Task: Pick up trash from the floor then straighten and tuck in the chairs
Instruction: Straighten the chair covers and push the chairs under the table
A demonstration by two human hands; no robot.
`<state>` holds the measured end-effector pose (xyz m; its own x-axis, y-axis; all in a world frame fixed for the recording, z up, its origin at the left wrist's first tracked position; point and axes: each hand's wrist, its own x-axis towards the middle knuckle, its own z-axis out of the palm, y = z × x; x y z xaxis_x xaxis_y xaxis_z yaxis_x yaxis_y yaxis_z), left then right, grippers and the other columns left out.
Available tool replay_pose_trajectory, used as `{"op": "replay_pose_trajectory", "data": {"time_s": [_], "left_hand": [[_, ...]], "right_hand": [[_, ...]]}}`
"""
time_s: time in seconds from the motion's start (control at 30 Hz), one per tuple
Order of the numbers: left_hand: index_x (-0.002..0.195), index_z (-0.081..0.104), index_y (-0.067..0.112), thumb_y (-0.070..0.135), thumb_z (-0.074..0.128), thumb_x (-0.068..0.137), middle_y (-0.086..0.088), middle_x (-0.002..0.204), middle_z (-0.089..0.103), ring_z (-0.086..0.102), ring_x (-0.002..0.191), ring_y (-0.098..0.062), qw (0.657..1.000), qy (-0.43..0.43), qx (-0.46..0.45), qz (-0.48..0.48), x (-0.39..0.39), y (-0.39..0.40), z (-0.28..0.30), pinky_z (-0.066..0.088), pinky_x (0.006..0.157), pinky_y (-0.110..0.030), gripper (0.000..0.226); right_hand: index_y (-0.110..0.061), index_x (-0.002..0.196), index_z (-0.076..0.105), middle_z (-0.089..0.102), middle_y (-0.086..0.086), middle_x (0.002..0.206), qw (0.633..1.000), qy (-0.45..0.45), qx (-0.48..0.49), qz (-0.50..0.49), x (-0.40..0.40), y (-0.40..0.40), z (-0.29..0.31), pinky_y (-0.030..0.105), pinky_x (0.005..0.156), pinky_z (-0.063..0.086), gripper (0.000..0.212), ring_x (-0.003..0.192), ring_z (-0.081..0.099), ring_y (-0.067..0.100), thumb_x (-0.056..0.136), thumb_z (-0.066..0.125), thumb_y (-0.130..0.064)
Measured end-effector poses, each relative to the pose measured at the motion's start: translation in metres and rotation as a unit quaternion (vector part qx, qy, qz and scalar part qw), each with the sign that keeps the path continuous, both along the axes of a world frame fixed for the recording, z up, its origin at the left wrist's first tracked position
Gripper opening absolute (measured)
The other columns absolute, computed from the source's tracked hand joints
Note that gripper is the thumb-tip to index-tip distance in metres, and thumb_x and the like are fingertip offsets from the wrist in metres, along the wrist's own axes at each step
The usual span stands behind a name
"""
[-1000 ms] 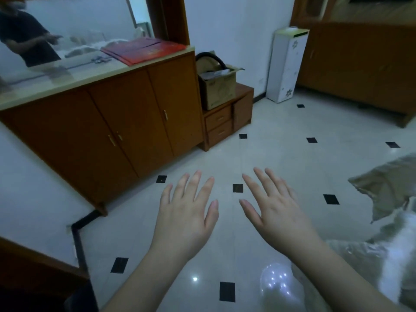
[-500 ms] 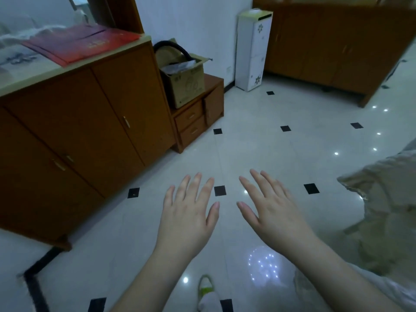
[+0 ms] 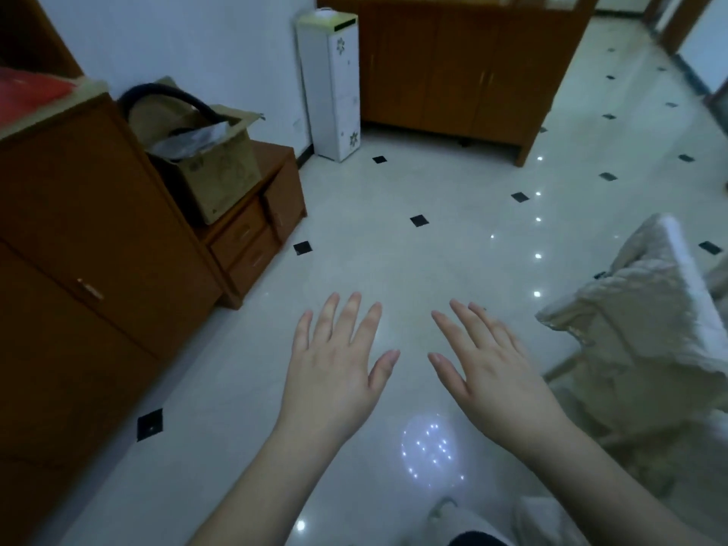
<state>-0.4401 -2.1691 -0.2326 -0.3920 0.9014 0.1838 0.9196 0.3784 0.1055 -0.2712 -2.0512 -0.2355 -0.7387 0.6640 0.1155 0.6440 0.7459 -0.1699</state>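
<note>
My left hand (image 3: 335, 364) and my right hand (image 3: 484, 368) are held out side by side over the glossy tiled floor (image 3: 394, 269), palms down, fingers straight and spread, holding nothing. A chair draped in a cream fabric cover (image 3: 638, 329) stands at the right, just beyond my right hand and apart from it. No trash shows on the stretch of floor ahead of my hands. The tip of my shoe (image 3: 445, 514) peeks in at the bottom edge.
A tall wooden cabinet (image 3: 78, 269) lines the left, with a low drawer unit (image 3: 256, 230) carrying a cardboard box (image 3: 208, 167). A white floor-standing unit (image 3: 331, 84) stands against the far wall beside a long wooden sideboard (image 3: 453, 72).
The view has swung to the right: the left cabinet slid out toward the left edge, and more of the covered chair and far floor came in. Both hands kept their spread pose.
</note>
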Motion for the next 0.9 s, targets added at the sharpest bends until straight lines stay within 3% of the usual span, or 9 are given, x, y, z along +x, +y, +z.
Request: {"op": "replay_pose_trajectory", "data": {"time_s": [0.23, 0.53, 0.9], "left_hand": [[0.137, 0.05, 0.021, 0.052, 0.033, 0.093, -0.006, 0.142, 0.049, 0.042, 0.133, -0.029, 0.996, 0.015, 0.002, -0.089, -0.005, 0.144, -0.008, 0.033, 0.107, -0.05, 0.057], [0.136, 0.049, 0.018, 0.043, 0.037, 0.087, -0.01, 0.134, 0.056, 0.05, 0.123, -0.035, 0.987, 0.027, -0.013, -0.159, 0.016, 0.339, 0.01, 0.04, 0.101, -0.05, 0.056], [0.134, 0.053, 0.02, 0.047, 0.038, 0.086, -0.007, 0.135, 0.056, 0.049, 0.127, -0.029, 0.969, 0.033, -0.038, -0.241, 0.004, 0.502, -0.002, 0.038, 0.104, -0.048, 0.056]], "right_hand": [[-0.023, 0.141, 0.042, 0.042, 0.005, 0.147, 0.997, 0.011, -0.009, -0.08, 0.008, 0.111, -0.012, 0.044, 0.109, 0.032, 0.059, 0.136, 0.036, 0.026, 0.094, 0.025, -0.055], [-0.02, 0.141, 0.042, 0.043, 0.008, 0.146, 0.984, -0.001, -0.001, -0.176, 0.043, 0.288, 0.007, 0.046, 0.109, 0.032, 0.061, 0.134, 0.039, 0.03, 0.093, 0.026, -0.054], [-0.022, 0.143, 0.038, 0.038, 0.007, 0.149, 0.966, 0.045, -0.031, -0.254, 0.031, 0.426, 0.005, 0.044, 0.111, 0.025, 0.064, 0.138, 0.033, 0.029, 0.092, 0.02, -0.056]]}}
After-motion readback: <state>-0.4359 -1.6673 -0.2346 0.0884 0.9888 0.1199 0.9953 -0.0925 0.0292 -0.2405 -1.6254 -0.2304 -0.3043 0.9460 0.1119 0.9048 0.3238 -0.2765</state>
